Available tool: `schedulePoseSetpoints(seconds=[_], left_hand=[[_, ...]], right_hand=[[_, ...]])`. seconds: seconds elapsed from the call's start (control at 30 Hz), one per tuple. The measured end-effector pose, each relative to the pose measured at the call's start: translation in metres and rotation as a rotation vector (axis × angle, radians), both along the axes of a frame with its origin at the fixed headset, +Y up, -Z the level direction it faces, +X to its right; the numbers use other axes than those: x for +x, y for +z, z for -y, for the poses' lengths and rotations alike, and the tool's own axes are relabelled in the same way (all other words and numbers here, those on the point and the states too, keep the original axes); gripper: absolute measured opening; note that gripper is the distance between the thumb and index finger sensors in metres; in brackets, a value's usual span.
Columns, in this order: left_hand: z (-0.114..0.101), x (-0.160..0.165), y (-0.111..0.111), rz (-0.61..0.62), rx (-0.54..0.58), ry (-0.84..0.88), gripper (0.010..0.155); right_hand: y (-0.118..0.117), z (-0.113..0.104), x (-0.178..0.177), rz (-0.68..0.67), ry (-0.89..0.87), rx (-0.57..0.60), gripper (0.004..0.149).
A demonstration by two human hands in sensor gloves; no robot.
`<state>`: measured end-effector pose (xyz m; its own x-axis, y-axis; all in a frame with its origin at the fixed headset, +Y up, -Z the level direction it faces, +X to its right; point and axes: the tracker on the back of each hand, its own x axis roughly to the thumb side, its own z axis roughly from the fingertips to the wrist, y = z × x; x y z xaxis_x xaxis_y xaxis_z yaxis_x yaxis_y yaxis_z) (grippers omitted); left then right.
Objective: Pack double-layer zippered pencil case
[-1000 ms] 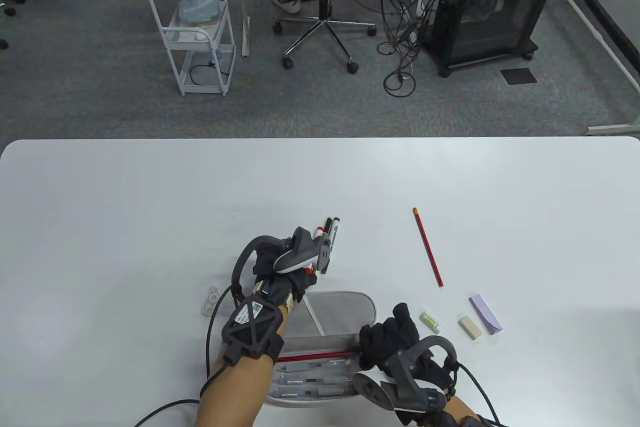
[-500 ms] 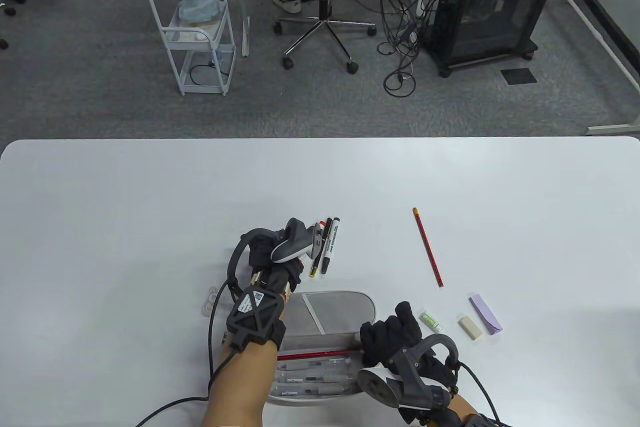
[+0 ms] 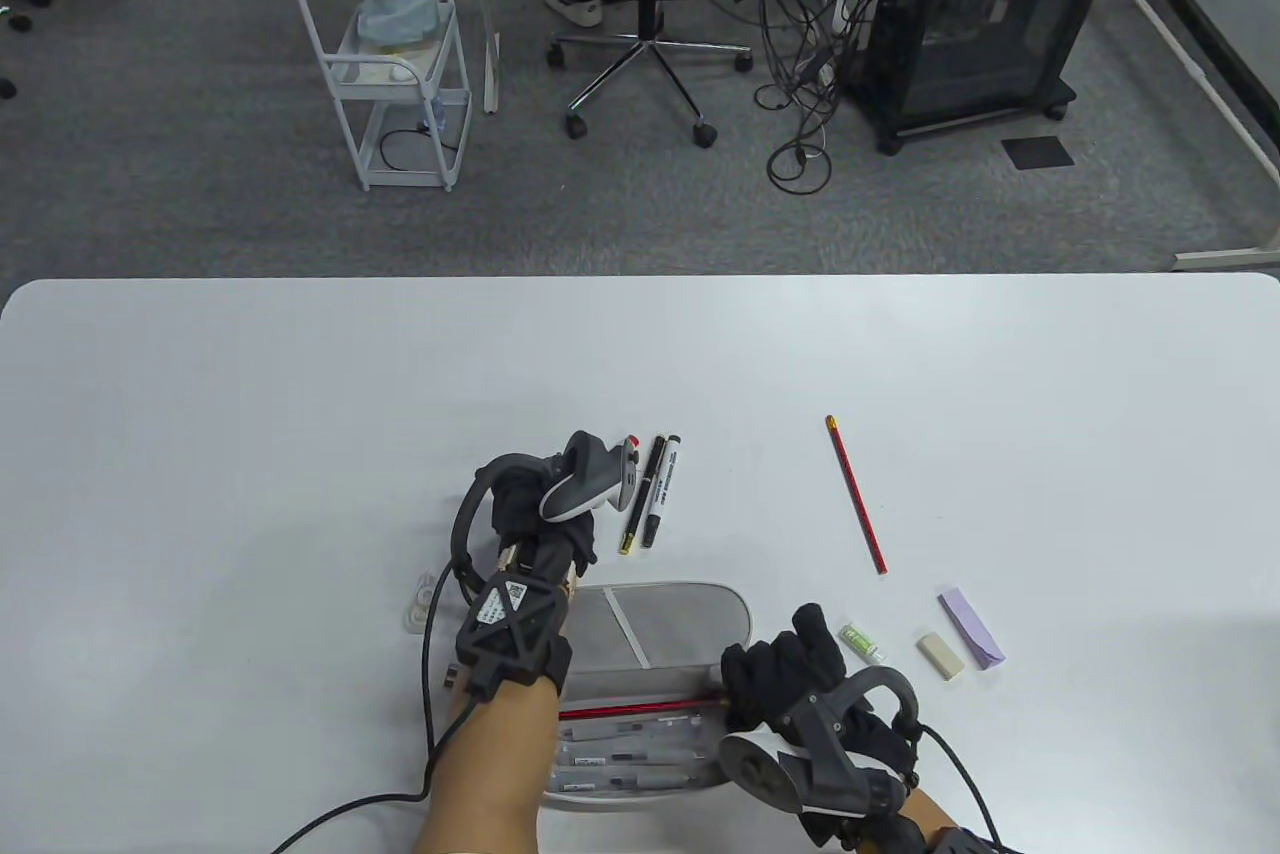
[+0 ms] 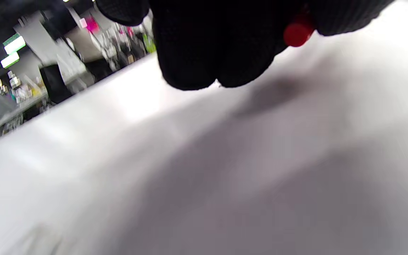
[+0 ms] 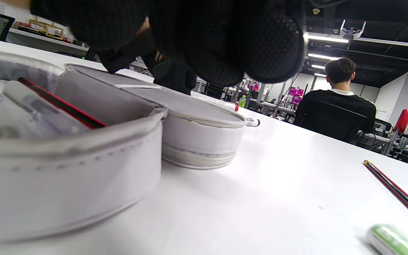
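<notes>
— Pencil case [image 3: 680, 629]: lying open near the front edge of the white surface [image 3: 300, 394]; pens and a red pencil [image 3: 640, 708] in the near half.
— Left hand [image 3: 540, 514]: beyond the case, curled around a red-capped marker [image 4: 298, 32].
— Right hand [image 3: 785, 674]: resting on the right end of the case; how wide the fingers are, impossible to tell.
— Loose stock: two pens [image 3: 655, 492] beside the left hand; second red pencil [image 3: 856, 494], green tube [image 3: 861, 643], eraser [image 3: 940, 654], purple block [image 3: 971, 627] off right.

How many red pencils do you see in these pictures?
2: one red pencil lies on the table right of the markers; another red pencil lies inside the open case. More may be hidden.
</notes>
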<state>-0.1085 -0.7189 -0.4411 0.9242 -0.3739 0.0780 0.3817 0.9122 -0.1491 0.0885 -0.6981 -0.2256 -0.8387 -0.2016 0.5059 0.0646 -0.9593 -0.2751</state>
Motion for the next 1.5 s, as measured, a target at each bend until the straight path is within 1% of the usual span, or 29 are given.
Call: schedulePoseSetpoints(seconds=[0.03,0.07,0.1,0.13,0.17,0.2,0.23,0.27,0.33,0.37,0.43,0.5,0.57,0.67,0.77,0.9,0.97,1.0,1.13,1.3,1.37,1.43,1.5], left_hand=[[-0.008,-0.001,0.004,0.04,0.075,0.026,0.049],[-0.02,-0.002,0.012,0.106,0.149,0.055,0.049],[-0.027,-0.003,0.017,0.14,0.164,0.069,0.049],[-0.039,-0.004,0.028,0.198,0.19,0.096,0.049],[-0.045,-0.006,0.036,0.243,0.203,0.115,0.049],[-0.052,-0.007,0.049,0.344,0.201,0.138,0.049],[-0.054,-0.008,0.059,0.403,0.188,0.143,0.049],[-0.055,-0.01,0.078,0.445,0.171,0.144,0.049],[-0.048,-0.01,0.11,0.543,0.161,0.137,0.049],[-0.041,-0.01,0.131,0.595,0.157,0.101,0.049],[-0.031,-0.011,0.16,0.667,0.175,0.041,0.049],[-0.02,-0.012,0.189,0.734,0.171,0.017,0.049],[-0.013,-0.014,0.208,0.765,0.161,0.027,0.049],[-0.001,-0.015,0.226,0.818,0.152,0.015,0.049],[0.009,-0.017,0.232,0.83,0.163,-0.004,0.048],[0.018,-0.018,0.227,0.809,0.155,0.024,0.048],[0.017,-0.019,0.225,0.772,0.145,0.066,0.049],[0.016,-0.019,0.226,0.764,0.147,0.077,0.052],[0.008,-0.023,0.229,0.757,0.203,0.101,0.054],[0.004,-0.025,0.228,0.755,0.211,0.136,0.052],[0.003,-0.023,0.228,0.766,0.217,0.142,0.052],[0.002,-0.021,0.23,0.781,0.222,0.137,0.053],[0.001,-0.021,0.231,0.787,0.233,0.136,0.053]], right_hand=[[-0.001,0.001,0.001,0.002,0.0,-0.004,0.057],[-0.002,0.001,0.001,0.005,0.0,-0.008,0.057],[-0.002,0.002,0.002,0.007,0.0,-0.011,0.057],[-0.004,0.002,0.002,0.013,-0.002,-0.015,0.057],[-0.005,0.002,0.003,0.017,-0.004,-0.016,0.057],[-0.006,0.003,0.005,0.026,-0.005,-0.017,0.057],[-0.007,0.002,0.006,0.033,-0.005,-0.014,0.057],[-0.008,0.001,0.009,0.05,-0.005,-0.004,0.057],[-0.011,-0.002,0.016,0.084,-0.013,0.018,0.056],[-0.013,-0.004,0.021,0.107,-0.02,0.036,0.055],[-0.017,-0.008,0.031,0.157,-0.031,0.067,0.053],[-0.022,-0.01,0.041,0.209,-0.038,0.084,0.053],[-0.027,-0.009,0.049,0.256,-0.051,0.086,0.053],[-0.035,-0.004,0.061,0.323,-0.073,0.064,0.053],[-0.041,0.001,0.068,0.364,-0.075,0.038,0.053],[-0.046,0.005,0.076,0.405,-0.092,0.016,0.054],[-0.049,0.006,0.083,0.438,-0.107,0.015,0.056],[-0.05,0.006,0.084,0.443,-0.109,0.014,0.056],[-0.054,0.008,0.094,0.509,-0.136,0.007,0.059],[-0.062,0.013,0.104,0.614,-0.145,-0.013,0.063],[-0.067,0.016,0.108,0.66,-0.128,-0.022,0.064],[-0.077,0.018,0.112,0.754,-0.104,-0.07,0.064],[-0.087,0.017,0.115,0.79,-0.05,-0.104,0.063]])
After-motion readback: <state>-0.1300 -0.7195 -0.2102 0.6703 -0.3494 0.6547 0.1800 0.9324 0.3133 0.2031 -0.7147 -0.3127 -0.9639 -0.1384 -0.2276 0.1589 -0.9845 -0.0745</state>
